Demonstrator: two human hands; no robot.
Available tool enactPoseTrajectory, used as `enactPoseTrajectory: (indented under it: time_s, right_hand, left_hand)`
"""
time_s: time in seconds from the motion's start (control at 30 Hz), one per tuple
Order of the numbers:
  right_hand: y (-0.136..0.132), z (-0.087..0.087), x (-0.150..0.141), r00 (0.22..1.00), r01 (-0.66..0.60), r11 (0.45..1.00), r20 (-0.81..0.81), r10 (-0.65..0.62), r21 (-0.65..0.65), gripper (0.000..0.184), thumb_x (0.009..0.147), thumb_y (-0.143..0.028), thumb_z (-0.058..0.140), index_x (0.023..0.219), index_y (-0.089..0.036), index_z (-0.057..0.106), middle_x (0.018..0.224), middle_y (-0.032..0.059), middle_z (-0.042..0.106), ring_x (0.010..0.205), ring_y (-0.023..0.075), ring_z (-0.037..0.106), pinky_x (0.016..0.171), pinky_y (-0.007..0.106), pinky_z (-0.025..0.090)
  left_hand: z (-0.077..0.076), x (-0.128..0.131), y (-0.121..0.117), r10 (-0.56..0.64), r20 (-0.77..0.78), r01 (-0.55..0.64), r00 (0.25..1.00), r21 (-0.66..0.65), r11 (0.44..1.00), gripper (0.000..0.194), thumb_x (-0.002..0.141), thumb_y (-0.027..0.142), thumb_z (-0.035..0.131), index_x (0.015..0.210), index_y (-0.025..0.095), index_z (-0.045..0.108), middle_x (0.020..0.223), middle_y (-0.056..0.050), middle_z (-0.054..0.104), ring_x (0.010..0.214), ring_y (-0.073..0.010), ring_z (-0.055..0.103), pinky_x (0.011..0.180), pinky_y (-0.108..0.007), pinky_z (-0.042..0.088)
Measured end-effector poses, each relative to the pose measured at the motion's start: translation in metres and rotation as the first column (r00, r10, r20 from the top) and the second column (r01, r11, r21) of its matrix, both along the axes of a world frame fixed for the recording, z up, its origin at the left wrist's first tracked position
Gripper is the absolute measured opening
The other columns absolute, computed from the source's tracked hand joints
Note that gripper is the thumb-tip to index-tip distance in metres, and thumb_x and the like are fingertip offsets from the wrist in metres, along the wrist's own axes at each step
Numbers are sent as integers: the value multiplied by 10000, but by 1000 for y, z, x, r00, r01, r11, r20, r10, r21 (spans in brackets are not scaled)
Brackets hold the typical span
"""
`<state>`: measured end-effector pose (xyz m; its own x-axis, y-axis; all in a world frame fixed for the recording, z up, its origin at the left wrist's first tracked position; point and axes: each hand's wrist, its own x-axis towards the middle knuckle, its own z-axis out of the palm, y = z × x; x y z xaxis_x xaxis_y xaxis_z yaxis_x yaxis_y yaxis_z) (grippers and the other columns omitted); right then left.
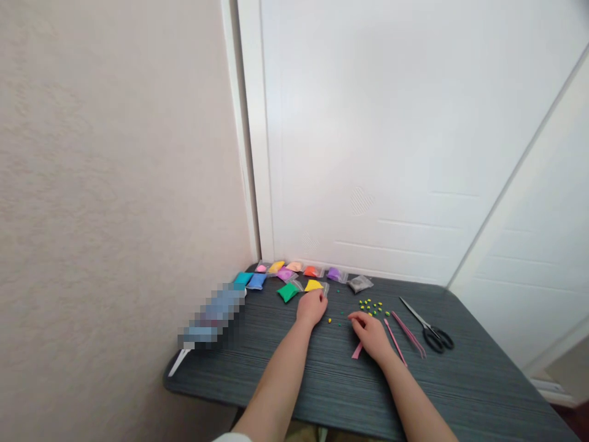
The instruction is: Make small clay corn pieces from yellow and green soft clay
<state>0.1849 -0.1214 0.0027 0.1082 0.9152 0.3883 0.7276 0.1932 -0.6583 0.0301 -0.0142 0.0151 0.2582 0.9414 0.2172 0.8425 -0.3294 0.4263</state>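
Forearms (281,368) in front; left hand (311,307) curls by yellow packet (313,285), right hand (369,333) beside yellow-green pieces (362,307); can't tell whether either holds anything.

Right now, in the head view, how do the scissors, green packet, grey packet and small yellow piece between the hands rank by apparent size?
1. Scissors, largest
2. Green packet and grey packet, too alike to rank
3. Small yellow piece, smallest
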Motion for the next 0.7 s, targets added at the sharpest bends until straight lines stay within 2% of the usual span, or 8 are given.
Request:
enactPoseTrajectory:
  time_s: [0.37,0.7]
  right_hand:
    - [0,1,5,997,-23,997,-74,18,-71,272,780,-220,362,864,-205,621,867,30,647,799,179,586,754,336,445]
    - [2,-2,7,998,-6,997,-66,1,-76,251,759,-201,395,854,-193,626,796,25,649,736,155,577,687,273,431]
  left_hand:
    - [-11,2,10,-34,-40,33,999,-13,999,177,789,304,410,734,207,548,784,-24,623,722,-167,553,587,-248,326]
    - [-10,4,15,-47,5,48,999,-20,999,188,789,299,416,708,203,556,720,-7,618,670,-141,544,538,-220,295]
